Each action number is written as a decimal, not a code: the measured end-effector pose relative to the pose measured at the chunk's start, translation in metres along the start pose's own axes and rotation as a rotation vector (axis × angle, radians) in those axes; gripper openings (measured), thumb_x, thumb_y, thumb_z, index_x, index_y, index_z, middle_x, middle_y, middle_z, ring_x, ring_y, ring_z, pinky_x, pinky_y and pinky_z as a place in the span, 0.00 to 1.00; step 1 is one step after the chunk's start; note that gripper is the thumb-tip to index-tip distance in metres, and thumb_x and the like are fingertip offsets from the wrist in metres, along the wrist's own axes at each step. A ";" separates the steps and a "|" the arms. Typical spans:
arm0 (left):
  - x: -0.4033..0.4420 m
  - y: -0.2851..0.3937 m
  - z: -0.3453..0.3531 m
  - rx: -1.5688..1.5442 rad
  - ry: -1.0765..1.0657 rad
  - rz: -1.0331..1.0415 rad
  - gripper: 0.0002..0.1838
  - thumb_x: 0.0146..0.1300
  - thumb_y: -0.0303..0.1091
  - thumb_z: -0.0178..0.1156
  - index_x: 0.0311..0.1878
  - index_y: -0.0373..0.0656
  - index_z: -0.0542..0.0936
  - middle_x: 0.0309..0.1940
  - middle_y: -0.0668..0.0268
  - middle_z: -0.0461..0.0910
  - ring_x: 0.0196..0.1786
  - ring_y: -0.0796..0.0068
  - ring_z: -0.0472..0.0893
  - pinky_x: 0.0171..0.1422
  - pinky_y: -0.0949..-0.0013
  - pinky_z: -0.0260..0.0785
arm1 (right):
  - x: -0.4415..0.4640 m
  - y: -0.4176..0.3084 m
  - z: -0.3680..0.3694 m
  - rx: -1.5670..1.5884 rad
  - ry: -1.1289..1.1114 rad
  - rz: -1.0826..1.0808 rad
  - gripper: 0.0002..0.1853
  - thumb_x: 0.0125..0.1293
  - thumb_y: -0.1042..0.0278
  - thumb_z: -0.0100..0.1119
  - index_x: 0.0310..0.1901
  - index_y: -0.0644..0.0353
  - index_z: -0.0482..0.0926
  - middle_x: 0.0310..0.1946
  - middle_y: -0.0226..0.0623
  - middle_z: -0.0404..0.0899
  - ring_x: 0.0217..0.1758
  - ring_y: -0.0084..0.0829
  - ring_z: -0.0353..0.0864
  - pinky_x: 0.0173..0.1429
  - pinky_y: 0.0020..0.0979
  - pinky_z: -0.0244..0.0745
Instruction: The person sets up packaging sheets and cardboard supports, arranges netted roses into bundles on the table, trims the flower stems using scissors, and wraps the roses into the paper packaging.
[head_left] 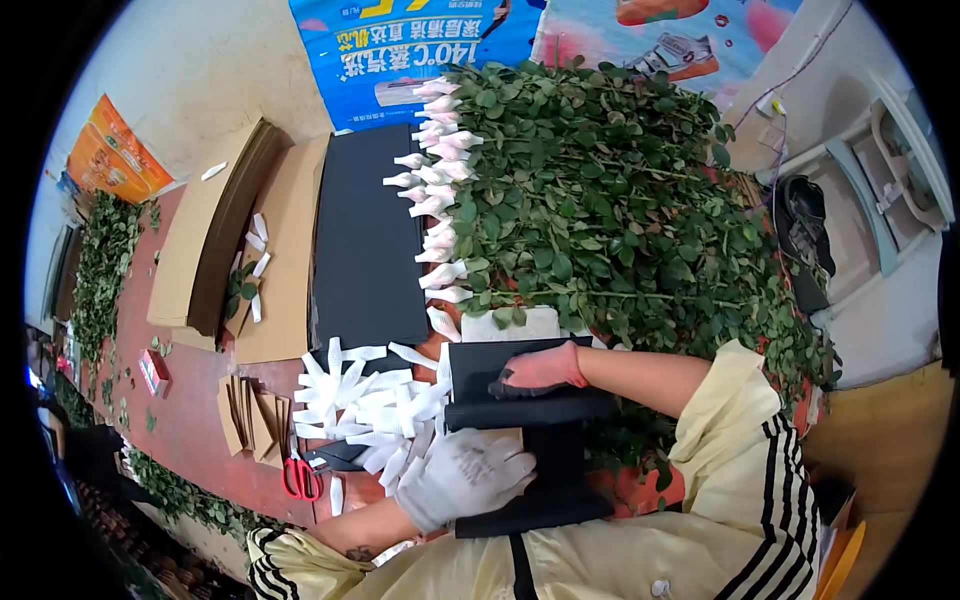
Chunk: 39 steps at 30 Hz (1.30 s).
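Note:
My left hand (470,478), in a white glove, rests palm down with its fingers slightly bent. Under it lie a black sheet (555,462) and a small tan cardboard piece (505,436), mostly hidden. My right hand (540,370), in a pink glove with dark fingers, lies flat on a folded part of the black sheet. Left of the hands is a loose heap of white foam mesh sleeves (370,405). Beyond them, leafy rose stems (600,190) are laid in rows, their heads covered by white mesh sleeves (435,205).
Red-handled scissors (301,478) lie beside small folded cardboard pieces (250,420). Large cardboard sheets (205,235) and a stack of black sheets (368,240) stand farther back on the red table (180,410). A folding chair (880,190) is at the right wall.

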<state>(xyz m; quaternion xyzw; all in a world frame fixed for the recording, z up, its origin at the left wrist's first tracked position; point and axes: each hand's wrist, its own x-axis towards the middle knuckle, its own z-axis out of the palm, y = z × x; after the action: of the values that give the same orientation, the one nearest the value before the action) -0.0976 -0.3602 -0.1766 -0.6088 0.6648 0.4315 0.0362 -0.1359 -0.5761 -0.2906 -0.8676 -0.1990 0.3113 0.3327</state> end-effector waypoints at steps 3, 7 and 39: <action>0.010 -0.008 -0.015 0.204 0.990 0.068 0.21 0.47 0.41 0.63 0.47 0.51 0.75 0.39 0.65 0.77 0.43 0.68 0.79 0.44 0.63 0.69 | 0.000 0.004 -0.012 0.107 -0.028 -0.129 0.14 0.66 0.67 0.41 0.44 0.67 0.75 0.41 0.53 0.78 0.41 0.47 0.79 0.48 0.39 0.74; 0.032 -0.037 0.007 0.317 0.665 -0.095 0.14 0.49 0.39 0.60 0.41 0.50 0.75 0.33 0.68 0.76 0.35 0.71 0.79 0.38 0.66 0.69 | -0.003 -0.012 -0.086 -0.099 0.714 0.396 0.21 0.56 0.54 0.56 0.46 0.60 0.75 0.39 0.44 0.79 0.46 0.42 0.78 0.54 0.40 0.72; 0.134 -0.097 -0.193 -1.273 0.776 0.600 0.36 0.57 0.27 0.65 0.67 0.45 0.59 0.62 0.67 0.67 0.59 0.72 0.72 0.60 0.68 0.69 | -0.119 -0.030 -0.189 -0.167 1.357 0.197 0.20 0.57 0.67 0.60 0.50 0.68 0.73 0.40 0.48 0.79 0.44 0.42 0.79 0.51 0.34 0.72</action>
<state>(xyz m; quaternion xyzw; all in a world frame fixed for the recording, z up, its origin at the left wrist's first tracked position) 0.0416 -0.5729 -0.1837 -0.4146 0.3916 0.4767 -0.6689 -0.0995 -0.7071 -0.1105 -0.9073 0.1098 -0.2880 0.2859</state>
